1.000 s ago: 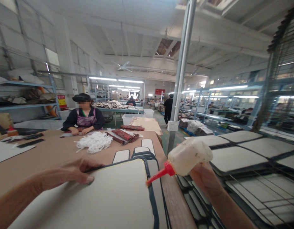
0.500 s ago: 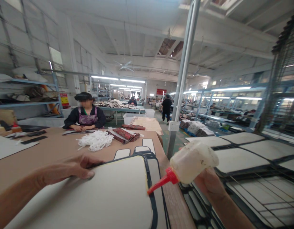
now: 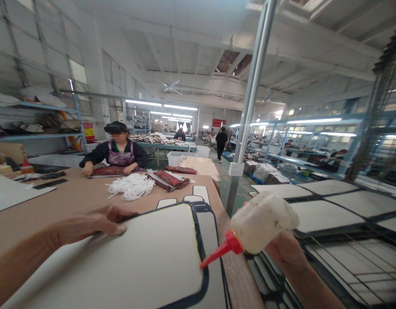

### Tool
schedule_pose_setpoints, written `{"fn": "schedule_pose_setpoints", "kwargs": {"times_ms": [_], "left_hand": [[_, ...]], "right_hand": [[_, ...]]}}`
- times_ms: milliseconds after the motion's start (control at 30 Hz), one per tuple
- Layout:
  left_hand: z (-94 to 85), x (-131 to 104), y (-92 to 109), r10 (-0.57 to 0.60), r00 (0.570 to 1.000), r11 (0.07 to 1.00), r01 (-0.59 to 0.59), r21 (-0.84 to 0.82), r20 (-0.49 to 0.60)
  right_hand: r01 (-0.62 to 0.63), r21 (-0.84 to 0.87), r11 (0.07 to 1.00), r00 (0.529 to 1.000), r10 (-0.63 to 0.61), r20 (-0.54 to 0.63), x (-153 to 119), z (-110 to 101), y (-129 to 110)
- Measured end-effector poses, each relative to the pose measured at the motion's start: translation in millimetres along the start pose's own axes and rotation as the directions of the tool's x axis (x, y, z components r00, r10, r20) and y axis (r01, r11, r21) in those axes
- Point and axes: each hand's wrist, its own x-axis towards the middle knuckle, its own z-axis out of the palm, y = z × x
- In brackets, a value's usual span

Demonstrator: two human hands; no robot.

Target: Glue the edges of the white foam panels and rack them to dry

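My left hand (image 3: 98, 221) grips the far edge of a white panel (image 3: 140, 253) with a dark border, thumb on top and fingers beyond the edge. A thin yellowish line of glue runs along the inner side of the border. My right hand (image 3: 286, 249) is wrapped round a cloudy squeeze bottle (image 3: 265, 221), held tilted with its red nozzle (image 3: 222, 251) pointing down to the left. The nozzle tip meets the panel near its right border. Similar dark-edged panels (image 3: 210, 240) lie beneath, sticking out on the right.
White cord (image 3: 131, 186) lies heaped on the brown table (image 3: 85, 197), beside folded red patterned fabric (image 3: 172, 179). Across the table sits a co-worker (image 3: 117, 150). A metal post (image 3: 249, 94) stands beyond the table. On the right, a wire rack (image 3: 349, 257) carries several bordered panels.
The nozzle tip has moved a little down along the panel's right border. My left hand keeps its grip. The co-worker's hands have moved apart, over red patterned fabric.
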Motion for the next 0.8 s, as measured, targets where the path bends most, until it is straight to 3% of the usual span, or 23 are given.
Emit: {"fn": "schedule_pose_setpoints", "kwargs": {"times_ms": [133, 367, 533, 667, 800], "left_hand": [[-6.4, -2, 6, -0.079, 0.991, 0.987, 0.093, -0.133, 0.107], [-15.9, -5, -4, -0.107, 0.988, 0.965, 0.13, -0.228, 0.109], [-26.1, -1, -18, -0.119, 0.992, 0.955, 0.126, -0.27, 0.043], [-26.0, 7, -31, -0.11, 0.98, 0.941, 0.156, -0.3, 0.165], [-16.4, 14, -43, -0.046, 0.974, 0.922, 0.126, -0.367, 0.22]], "right_hand": [[0.024, -0.028, 0.999, 1.0, -0.024, -0.003, -2, 0, 3], [0.079, 0.031, 0.996, 0.994, -0.077, -0.084, -12, 0, 13], [0.158, 0.045, 0.986, 0.976, -0.15, -0.158, -21, 10, 14], [0.188, 0.028, 0.982, 0.966, -0.18, -0.187, -28, 16, 17], [0.234, 0.014, 0.972, 0.936, -0.222, -0.274, -34, 21, 23]]}}
